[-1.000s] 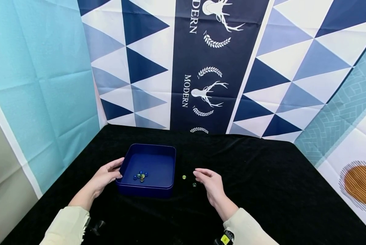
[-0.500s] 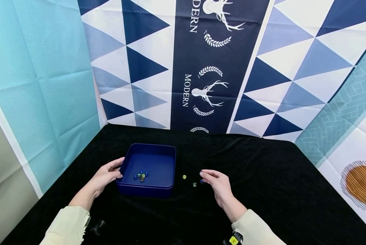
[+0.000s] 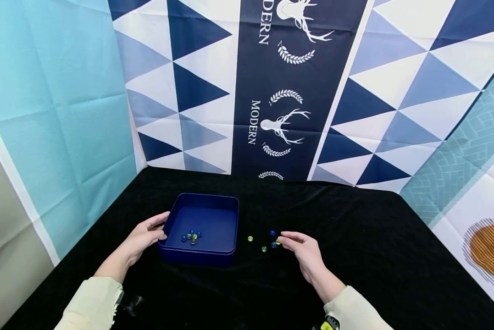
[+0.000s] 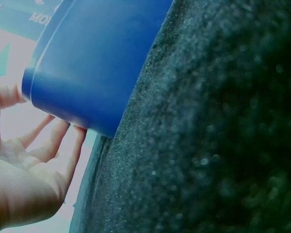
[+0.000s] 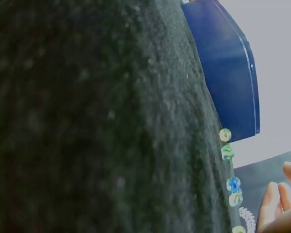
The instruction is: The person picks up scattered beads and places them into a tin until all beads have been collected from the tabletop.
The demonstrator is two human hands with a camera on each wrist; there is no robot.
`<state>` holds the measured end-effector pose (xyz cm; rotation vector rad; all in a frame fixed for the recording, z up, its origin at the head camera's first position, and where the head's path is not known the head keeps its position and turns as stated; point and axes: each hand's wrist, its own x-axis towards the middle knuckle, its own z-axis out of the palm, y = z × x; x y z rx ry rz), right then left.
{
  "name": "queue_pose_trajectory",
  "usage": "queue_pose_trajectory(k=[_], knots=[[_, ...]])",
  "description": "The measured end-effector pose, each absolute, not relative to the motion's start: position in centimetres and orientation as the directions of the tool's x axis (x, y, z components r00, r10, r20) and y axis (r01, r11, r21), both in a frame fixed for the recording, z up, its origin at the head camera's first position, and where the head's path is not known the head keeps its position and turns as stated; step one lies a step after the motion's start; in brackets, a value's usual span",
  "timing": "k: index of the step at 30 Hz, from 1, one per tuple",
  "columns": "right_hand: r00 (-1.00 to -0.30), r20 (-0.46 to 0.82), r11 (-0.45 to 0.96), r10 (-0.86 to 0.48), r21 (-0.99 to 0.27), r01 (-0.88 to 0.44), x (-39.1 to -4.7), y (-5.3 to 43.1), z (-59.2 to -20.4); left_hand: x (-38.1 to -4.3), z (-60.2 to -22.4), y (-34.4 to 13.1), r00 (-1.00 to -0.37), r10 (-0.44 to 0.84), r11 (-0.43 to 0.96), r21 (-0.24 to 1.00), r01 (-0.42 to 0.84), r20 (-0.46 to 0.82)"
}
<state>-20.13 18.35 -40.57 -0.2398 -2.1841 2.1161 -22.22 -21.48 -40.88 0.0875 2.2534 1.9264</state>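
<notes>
A dark blue square box (image 3: 207, 215) sits on the black cloth, with several blue, yellow-green and amber marbles (image 3: 192, 236) inside near its front left. My left hand (image 3: 141, 237) rests against the box's left side; in the left wrist view its fingertips (image 4: 80, 128) touch the outer wall and the thumb is up at the rim. Right of the box lie a yellow marble (image 3: 250, 239), a green marble (image 3: 264, 249) and two blue marbles (image 3: 273, 233). Another yellow marble (image 3: 278, 242) is right at the fingertips of my right hand (image 3: 306, 254), whose thumb and fingers stand apart.
Black cloth (image 3: 354, 238) covers the table. A patterned curtain (image 3: 205, 91) rises behind its back edge, and a light blue curtain (image 3: 65, 114) hangs along the left. Each wrist wears a black strap; the right one bears a yellow tag (image 3: 326, 326).
My right hand has moved to the right and slightly toward me. Two blue marbles and a yellow one have come into view beside its fingertips. The left hand keeps its place at the box.
</notes>
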Motion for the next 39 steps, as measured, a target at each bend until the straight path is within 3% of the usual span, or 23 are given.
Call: queue_pose_trajectory(k=[14, 31, 39], knots=[[-0.977, -0.06, 0.114, 0.205, -0.99, 0.085, -20.2, 19.8, -40.5, -22.3, -40.8, -21.5, -0.983, 0.161, 0.169, 0.984, -0.061, -0.089], [-0.988, -0.049, 0.257, 0.149, -0.963, 0.087, -21.7, 19.4, -40.8, -22.3, -40.9, -21.5, -0.983, 0.161, 0.161, 0.985, -0.062, -0.088], [-0.993, -0.019, 0.387, 0.115, -0.92, 0.062, -21.8, 19.2, -40.9, -22.4, -40.9, -21.5, -0.984, 0.156, 0.157, 0.986, -0.06, -0.085]])
